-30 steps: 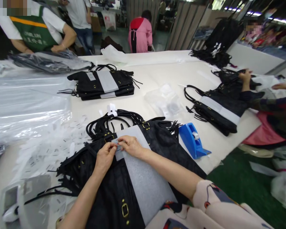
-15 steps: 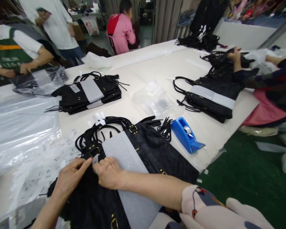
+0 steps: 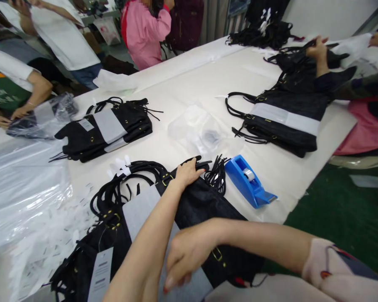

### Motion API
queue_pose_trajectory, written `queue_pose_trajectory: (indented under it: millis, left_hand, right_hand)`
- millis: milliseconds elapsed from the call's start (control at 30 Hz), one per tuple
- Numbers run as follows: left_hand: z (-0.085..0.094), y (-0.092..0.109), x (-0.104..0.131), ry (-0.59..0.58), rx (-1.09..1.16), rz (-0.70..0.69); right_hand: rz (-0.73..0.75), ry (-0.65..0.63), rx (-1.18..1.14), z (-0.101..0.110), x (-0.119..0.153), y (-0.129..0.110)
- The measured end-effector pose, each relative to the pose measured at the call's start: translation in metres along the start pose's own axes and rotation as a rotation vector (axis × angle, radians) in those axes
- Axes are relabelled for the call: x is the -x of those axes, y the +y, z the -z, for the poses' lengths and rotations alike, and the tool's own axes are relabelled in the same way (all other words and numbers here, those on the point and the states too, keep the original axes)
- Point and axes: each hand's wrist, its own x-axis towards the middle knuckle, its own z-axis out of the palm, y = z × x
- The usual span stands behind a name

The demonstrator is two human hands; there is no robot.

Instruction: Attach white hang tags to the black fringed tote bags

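Observation:
A stack of black handbags (image 3: 208,201) with gold buckles lies before me, wrapped by a pale grey paper band (image 3: 141,203). My left hand (image 3: 187,172) is closed over the upper corner of the top bag, beside its tassel (image 3: 216,178). My right hand (image 3: 193,249) hovers at the band with fingers curled downward; whether anything is pinched in them is hidden. A white printed hang tag (image 3: 101,272) lies on the bag at the lower left, on a thin loop. The black handles (image 3: 145,167) bear white paper pieces.
A blue tape dispenser (image 3: 250,180) stands right of the bags. Clear plastic (image 3: 195,130) lies mid-table, plastic sheets (image 3: 22,180) at the left. Further banded handbags sit at left (image 3: 107,130) and right (image 3: 280,121). A co-worker's hand (image 3: 318,50) works at the far right.
Both hands have left the tag near the buckle, which now hangs free on the bag. My left hand has crossed to the bag's upper corner; my right hand has moved lower right.

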Motion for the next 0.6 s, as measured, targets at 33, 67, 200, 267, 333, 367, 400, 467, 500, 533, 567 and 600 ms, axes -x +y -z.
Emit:
queue_pose_trajectory:
  millis: [33,67,200,267,333,367,400,467,500,533,567,600]
  left_hand:
    - [-0.003,0.003,-0.001,-0.048,-0.033,-0.016]
    - [-0.005,0.005,0.002,-0.097,-0.070,-0.061]
    - [-0.004,0.003,0.033,-0.135,-0.176,-0.320]
    - [-0.002,0.002,0.047,-0.072,-0.199,-0.377]
    - [-0.003,0.002,0.054,-0.047,-0.196,-0.401]
    - [-0.003,0.002,0.056,-0.040,-0.190,-0.403]
    - [-0.004,0.001,0.057,-0.032,-0.185,-0.401]
    - [-0.007,0.001,0.057,-0.012,-0.179,-0.388]
    - [-0.008,0.001,0.057,-0.001,-0.177,-0.382]
    - [-0.008,0.001,0.056,0.008,-0.173,-0.379]
    - [-0.009,0.001,0.057,0.014,-0.169,-0.380]
    - [-0.010,0.000,0.057,0.021,-0.165,-0.381]
  right_hand:
    - [-0.033,-0.062,-0.005,0.029,0.018,0.007]
    - [-0.058,0.063,-0.003,0.059,0.035,0.014]
    - [-0.221,0.744,0.400,0.155,0.063,0.059]
    - [-0.457,0.753,0.537,0.176,0.052,0.085]
    - [-0.642,0.729,0.572,0.178,0.032,0.109]
    - [-0.702,0.740,0.578,0.174,0.021,0.119]
    - [-0.745,0.768,0.589,0.169,0.011,0.127]
    - [-0.814,0.822,0.625,0.159,-0.005,0.138]
    - [-0.832,0.837,0.643,0.155,-0.010,0.141]
    - [-0.840,0.841,0.662,0.153,-0.013,0.143]
    - [-0.842,0.835,0.680,0.152,-0.014,0.144]
    - [-0.841,0.819,0.698,0.154,-0.015,0.144]
